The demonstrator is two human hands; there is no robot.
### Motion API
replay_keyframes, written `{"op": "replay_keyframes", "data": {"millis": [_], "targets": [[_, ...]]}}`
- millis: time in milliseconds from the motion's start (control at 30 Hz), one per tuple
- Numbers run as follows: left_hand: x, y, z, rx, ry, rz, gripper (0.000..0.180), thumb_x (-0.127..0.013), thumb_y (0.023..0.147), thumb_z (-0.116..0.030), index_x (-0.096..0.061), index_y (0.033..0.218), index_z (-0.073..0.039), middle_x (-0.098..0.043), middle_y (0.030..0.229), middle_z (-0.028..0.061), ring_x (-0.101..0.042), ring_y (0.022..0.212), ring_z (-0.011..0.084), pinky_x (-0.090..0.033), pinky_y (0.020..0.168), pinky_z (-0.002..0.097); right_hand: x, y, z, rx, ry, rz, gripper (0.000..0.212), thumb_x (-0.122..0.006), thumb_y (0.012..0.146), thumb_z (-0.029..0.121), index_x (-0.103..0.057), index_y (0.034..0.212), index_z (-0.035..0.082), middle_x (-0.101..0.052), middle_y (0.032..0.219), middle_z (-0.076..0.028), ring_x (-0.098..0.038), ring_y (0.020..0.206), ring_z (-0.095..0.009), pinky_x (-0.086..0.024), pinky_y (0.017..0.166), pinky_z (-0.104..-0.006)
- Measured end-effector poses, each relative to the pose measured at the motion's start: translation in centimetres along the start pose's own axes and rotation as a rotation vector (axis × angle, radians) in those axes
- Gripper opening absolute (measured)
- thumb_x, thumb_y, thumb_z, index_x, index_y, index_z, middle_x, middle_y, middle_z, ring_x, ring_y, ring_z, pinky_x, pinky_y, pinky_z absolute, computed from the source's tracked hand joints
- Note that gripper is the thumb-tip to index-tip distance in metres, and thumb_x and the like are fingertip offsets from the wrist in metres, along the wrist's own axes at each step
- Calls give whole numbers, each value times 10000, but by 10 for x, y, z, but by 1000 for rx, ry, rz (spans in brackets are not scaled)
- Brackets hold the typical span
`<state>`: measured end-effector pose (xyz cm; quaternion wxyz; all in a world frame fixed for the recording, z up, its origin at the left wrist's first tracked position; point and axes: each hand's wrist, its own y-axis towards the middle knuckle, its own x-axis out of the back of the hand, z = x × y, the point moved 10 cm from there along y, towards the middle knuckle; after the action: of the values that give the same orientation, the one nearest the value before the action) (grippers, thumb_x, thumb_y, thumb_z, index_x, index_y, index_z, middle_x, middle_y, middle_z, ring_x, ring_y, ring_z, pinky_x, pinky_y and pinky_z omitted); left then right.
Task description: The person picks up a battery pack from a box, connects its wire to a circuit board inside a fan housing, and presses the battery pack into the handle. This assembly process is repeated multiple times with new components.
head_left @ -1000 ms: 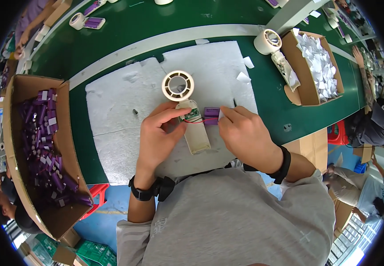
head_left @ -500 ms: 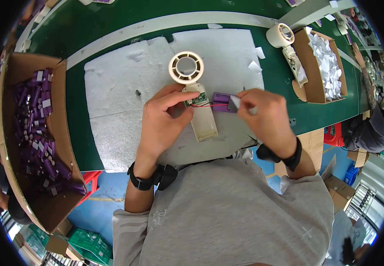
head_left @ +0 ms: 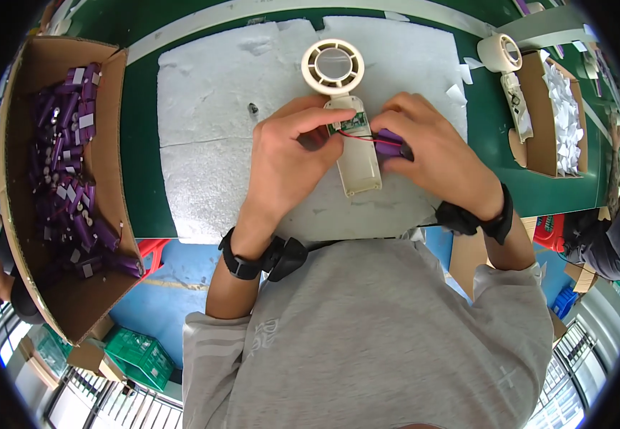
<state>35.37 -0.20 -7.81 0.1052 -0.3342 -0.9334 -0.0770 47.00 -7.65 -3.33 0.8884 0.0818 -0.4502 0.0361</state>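
A cream handheld fan [head_left: 358, 168] lies on a white foam sheet [head_left: 210, 179], its round head away from me and its handle casing uncovered. A small green circuit board [head_left: 355, 121] shows at the top of the handle. My left hand [head_left: 288, 154] steadies the handle there, thumb and fingers closed around its left edge. Just right of the casing, my right hand [head_left: 428, 143] grips a purple battery pack [head_left: 388, 143], partly hidden by its fingers. Thin red and black wires [head_left: 356, 136] run from the board to the battery.
On the left stands a cardboard box [head_left: 113, 164] of purple battery packs. A second box [head_left: 539, 136] holds white paper pieces at the right, beside another cream fan [head_left: 499, 53]. Paper scraps [head_left: 456, 94] lie by the foam. A person [head_left: 603, 243] is at the far right.
My right hand has gone from pinching a pale flap on the battery to gripping the battery itself, now closer to the handle. The pale flap no longer shows. The whole view has shifted.
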Motion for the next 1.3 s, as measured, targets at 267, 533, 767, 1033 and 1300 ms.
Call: {"op": "replay_keyframes", "data": {"millis": [267,533,767,1033,1300], "targets": [[5,0,-13,-65,171,0,357,-715,705,43,-753,1030,-98,-688,1068,115,-684,783,167,-551,690,265,-33,-24,-7,-460,977,420,621,-677,764,-35,-471,1342,60,-578,1174,-115,-630,1029,-219,-504,864,-335],[0,-2,-28,-225,310,22,330,-779,713,-36,-745,1034,-103,-686,1055,151,-697,810,266,-566,675,330,-39,-40,1,-346,1273,255,849,-760,650,-9,-395,1414,58,-568,1188,-96,-605,1079,-234,-494,893,-353],[1,-5,-32,-225,378,78,328,-758,755,-28,-741,1072,-110,-693,1102,153,-713,874,274,-576,734,305,-15,-23,11,-64,487,104,792,-778,551,-15,-528,1298,63,-571,1202,-89,-566,1101,-257,-475,917,-373],[-1,0,-30,-258,381,194,333,-725,789,-24,-720,1111,-108,-689,1067,164,-698,799,289,-542,654,322,-28,-18,22,-22,222,2,674,-790,570,-28,-589,1209,44,-549,1274,-103,-565,1082,-280,-506,900,-381],[-1,-1,-27,-264,355,193,311,-710,811,-38,-717,1114,-105,-692,1042,155,-686,770,287,-527,625,315,-28,-24,29,-49,139,-74,596,-774,596,-90,-608,1155,29,-529,1288,-131,-604,1012,-268,-577,808,-345]]}}
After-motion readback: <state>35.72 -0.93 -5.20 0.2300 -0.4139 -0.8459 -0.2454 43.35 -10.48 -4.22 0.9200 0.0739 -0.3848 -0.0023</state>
